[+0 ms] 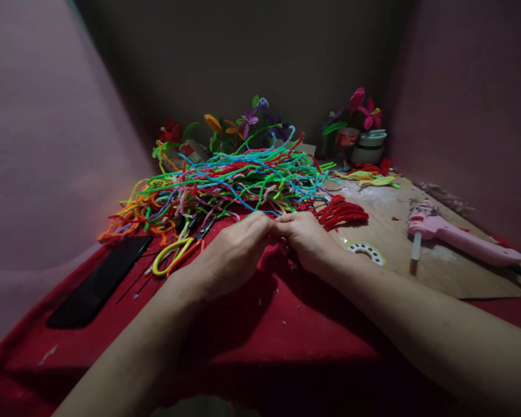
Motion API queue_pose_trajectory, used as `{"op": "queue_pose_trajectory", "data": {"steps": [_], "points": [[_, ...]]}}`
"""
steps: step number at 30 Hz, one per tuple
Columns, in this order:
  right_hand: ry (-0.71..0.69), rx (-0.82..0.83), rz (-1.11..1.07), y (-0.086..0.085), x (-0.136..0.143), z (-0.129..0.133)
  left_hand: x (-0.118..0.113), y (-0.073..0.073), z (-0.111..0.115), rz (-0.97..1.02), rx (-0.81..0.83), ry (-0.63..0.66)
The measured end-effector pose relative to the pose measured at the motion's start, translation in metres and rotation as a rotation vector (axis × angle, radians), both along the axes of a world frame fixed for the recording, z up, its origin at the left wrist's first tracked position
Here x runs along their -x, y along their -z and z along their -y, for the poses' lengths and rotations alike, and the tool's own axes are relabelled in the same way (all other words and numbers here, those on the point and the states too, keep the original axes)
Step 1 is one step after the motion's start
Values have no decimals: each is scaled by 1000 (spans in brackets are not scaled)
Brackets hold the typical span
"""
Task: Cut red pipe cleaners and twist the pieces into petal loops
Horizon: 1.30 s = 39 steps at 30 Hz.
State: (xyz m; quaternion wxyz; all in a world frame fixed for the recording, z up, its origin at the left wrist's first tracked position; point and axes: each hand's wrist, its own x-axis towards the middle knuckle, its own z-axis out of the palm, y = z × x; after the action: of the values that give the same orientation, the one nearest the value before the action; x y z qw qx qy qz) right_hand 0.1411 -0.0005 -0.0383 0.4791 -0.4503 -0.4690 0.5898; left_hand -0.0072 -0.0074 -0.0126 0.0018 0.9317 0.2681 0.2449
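Note:
My left hand point(243, 240) and my right hand point(306, 237) meet at the fingertips above the red cloth point(286, 336). Both are closed in a pinch, and whatever sits between the fingers is hidden or too small to name. Just beyond them lies a large tangled pile of coloured pipe cleaners point(238, 174). A bundle of red pipe cleaner pieces point(342, 214) rests beside my right hand. Scissors with yellow and orange handles point(172, 258) lie to the left of my left hand.
On the right, a pink hot glue gun point(464, 236) lies on a cardboard sheet point(399, 217), near a roll of tape point(367, 252). A black phone-like slab point(99, 284) is at left. Pipe cleaner flowers point(249, 120) and a lidded jar point(369, 147) stand at the back.

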Motion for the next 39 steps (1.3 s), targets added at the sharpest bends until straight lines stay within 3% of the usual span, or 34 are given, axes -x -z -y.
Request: {"op": "queue_pose_trajectory", "data": {"steps": [7,11,16,20,25,29,33,39], "points": [[-101,0,-204,2,2,-1,-3,-4,0,431,509,-128],[-118,47,-249,1,3,-1,-4,-5,-8,604,612,-228],[-144,30,-238,0,3,0,1,-8,-13,559,889,-274],[-233,22,-292,3,3,-3,0,-9,-9,484,1114,-147],[-260,56,-288,4,-1,-6,-8,-7,-7,419,1060,-59],[-174,68,-281,3,-1,-8,-8,-3,-10,427,937,-143],[-69,38,-359,4,1,-10,-5,0,-14,285,931,-250],[-100,69,-413,7,2,-11,-3,-5,-14,233,1005,-286]]}}
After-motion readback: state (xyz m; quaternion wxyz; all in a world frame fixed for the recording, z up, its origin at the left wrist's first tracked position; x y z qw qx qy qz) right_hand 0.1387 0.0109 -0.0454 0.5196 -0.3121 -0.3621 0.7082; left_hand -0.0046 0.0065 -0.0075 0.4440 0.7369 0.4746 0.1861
